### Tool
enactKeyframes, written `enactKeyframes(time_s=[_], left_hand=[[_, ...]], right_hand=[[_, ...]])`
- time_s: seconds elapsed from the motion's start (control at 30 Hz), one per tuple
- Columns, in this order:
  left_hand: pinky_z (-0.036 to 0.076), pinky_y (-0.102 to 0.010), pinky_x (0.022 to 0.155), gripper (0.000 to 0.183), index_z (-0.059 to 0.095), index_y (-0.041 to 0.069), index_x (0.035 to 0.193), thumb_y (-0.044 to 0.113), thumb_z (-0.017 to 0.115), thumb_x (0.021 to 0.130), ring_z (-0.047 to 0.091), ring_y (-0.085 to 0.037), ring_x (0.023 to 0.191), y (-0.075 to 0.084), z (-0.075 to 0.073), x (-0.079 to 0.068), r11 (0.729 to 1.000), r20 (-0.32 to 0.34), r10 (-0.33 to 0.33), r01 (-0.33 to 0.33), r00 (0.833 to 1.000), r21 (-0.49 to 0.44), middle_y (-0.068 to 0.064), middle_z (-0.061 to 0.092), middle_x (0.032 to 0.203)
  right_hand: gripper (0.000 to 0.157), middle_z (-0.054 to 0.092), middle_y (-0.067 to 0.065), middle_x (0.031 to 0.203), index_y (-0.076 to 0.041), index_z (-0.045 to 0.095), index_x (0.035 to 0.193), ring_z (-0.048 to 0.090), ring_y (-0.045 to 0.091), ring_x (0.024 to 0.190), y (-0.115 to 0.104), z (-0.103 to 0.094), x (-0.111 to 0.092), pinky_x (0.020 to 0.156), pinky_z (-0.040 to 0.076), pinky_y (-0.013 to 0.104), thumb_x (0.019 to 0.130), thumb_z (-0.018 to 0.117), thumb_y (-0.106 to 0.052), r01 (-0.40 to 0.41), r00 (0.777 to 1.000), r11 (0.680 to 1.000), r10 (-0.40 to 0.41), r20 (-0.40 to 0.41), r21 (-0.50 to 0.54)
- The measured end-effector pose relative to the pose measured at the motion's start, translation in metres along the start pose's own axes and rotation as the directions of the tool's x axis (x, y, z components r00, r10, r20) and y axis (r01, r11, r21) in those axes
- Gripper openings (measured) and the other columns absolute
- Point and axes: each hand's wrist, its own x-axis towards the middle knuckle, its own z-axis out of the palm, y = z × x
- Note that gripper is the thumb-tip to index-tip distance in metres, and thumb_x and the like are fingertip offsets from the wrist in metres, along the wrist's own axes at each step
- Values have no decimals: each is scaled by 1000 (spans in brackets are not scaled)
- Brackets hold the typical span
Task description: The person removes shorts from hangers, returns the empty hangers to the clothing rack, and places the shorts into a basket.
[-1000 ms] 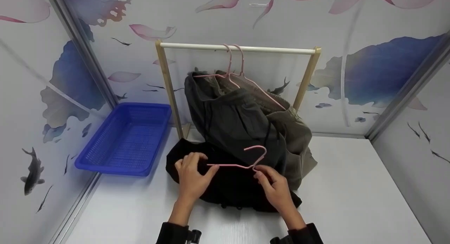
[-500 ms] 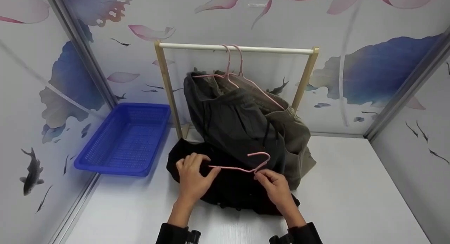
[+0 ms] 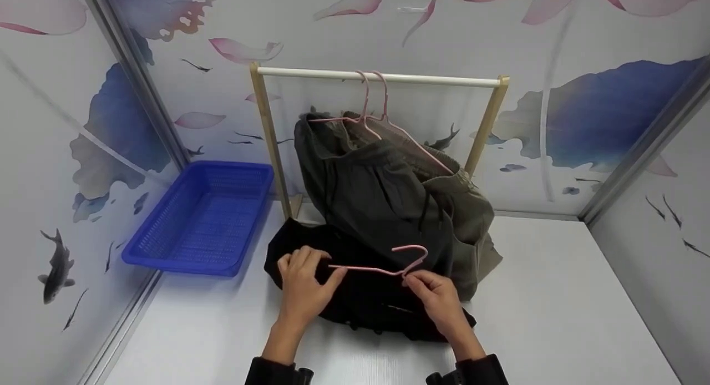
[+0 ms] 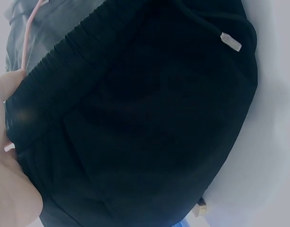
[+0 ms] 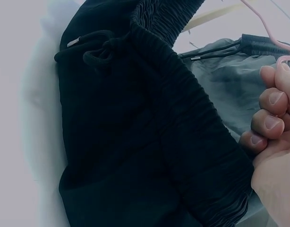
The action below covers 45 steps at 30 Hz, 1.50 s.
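Observation:
Black drawstring pants (image 3: 366,304) lie bunched on the table in front of me. At their waistband, my left hand (image 3: 302,288) grips the left end, its thumb beside one arm of a pink hanger (image 3: 369,269). My right hand (image 3: 438,299) pinches that hanger just below the hook, which points up and to the left. In the left wrist view the gathered waistband (image 4: 64,75) sits between thumb and fingers. The right wrist view shows curled fingers (image 5: 272,125) at the hanger neck, beside the elastic waist. The hanger's far right arm is hidden.
Behind the hands stands a small rack with a white bar (image 3: 310,72) and wooden legs. From it hang dark grey pants (image 3: 383,185) and taupe pants (image 3: 471,218) on pink hangers. A blue plastic basket (image 3: 194,266) is at the left. Printed panels enclose the table.
The pink hanger's hook has dropped slightly and come nearer to me, along with my right hand. My left hand has stayed almost in place at the waistband.

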Motion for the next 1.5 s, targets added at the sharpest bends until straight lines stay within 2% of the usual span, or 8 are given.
enactKeyframes(time_s=[0.3,0.47,0.77,1.1,1.27,1.5], left_hand=[[31,-51,90,31,70,5,96,31,83,85,55,-22,84,-6,-3,1,1000,5,18,-18,1000,7,-6,62,93],[31,-52,91,29,70,6,97,30,82,87,57,-24,86,-9,-5,4,1000,6,0,0,1000,11,-7,63,95],[30,-53,92,29,71,5,100,32,77,91,57,-26,88,-16,-9,10,999,29,-44,44,999,6,-8,64,97],[36,-54,89,19,70,3,98,19,75,91,57,-28,87,-19,-10,22,999,29,-34,34,999,10,-11,63,96],[37,-55,92,17,70,2,99,17,72,93,58,-32,91,-17,-12,29,998,50,-69,69,996,8,-12,63,97],[36,-61,94,25,69,1,101,25,72,93,55,-36,102,-11,-15,38,989,70,-150,149,986,12,-15,59,106]], right_hand=[[14,72,7,85,0,74,87,61,7,78,1,-2,0,73,48,20,98,66,1,-15,1000,1000,15,-9,2],[13,73,5,85,-1,75,87,62,8,79,-1,-3,1,74,49,21,97,67,-1,-26,1000,1000,26,-8,14],[13,72,2,86,4,74,89,62,8,81,-1,-6,1,75,49,21,98,66,0,-32,999,999,33,-19,26],[14,71,3,85,-1,75,87,58,9,78,-6,-8,5,74,47,22,98,67,-3,-78,996,997,79,-37,25],[14,71,2,86,0,75,88,59,10,80,-7,-11,7,74,47,22,98,67,-3,-95,995,995,96,-35,37],[14,63,-1,79,0,75,88,55,11,75,-11,-19,9,69,45,23,99,67,-6,-112,993,993,114,-40,46]])
